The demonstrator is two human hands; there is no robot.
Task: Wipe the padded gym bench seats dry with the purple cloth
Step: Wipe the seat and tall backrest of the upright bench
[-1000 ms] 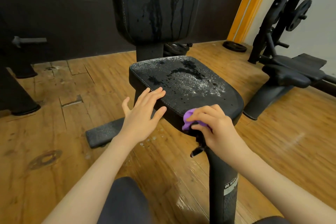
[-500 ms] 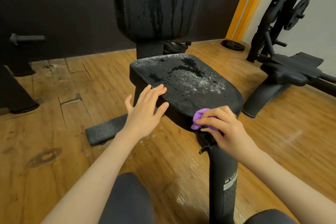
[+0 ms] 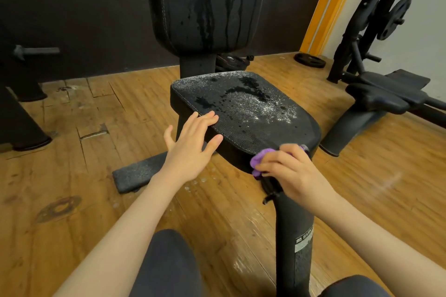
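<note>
A black padded seat (image 3: 243, 108) stands in the middle, its top speckled with water drops and dark wet patches. Behind it rises the black backrest pad (image 3: 205, 2), streaked with runs of water. My right hand (image 3: 289, 173) grips the bunched purple cloth (image 3: 259, 158) against the seat's near right front edge; most of the cloth is hidden under the fingers. My left hand (image 3: 193, 144) lies flat with fingers apart on the seat's near left edge and holds nothing.
A black support post (image 3: 293, 236) with a warning label runs down from the seat between my knees. A second black bench (image 3: 383, 96) and a weight rack with plates stand at the right. A black foot bar (image 3: 137, 173) lies on the wet wooden floor.
My right hand with the cloth has slid to the right along the seat's front edge. My left hand has stayed on the left edge.
</note>
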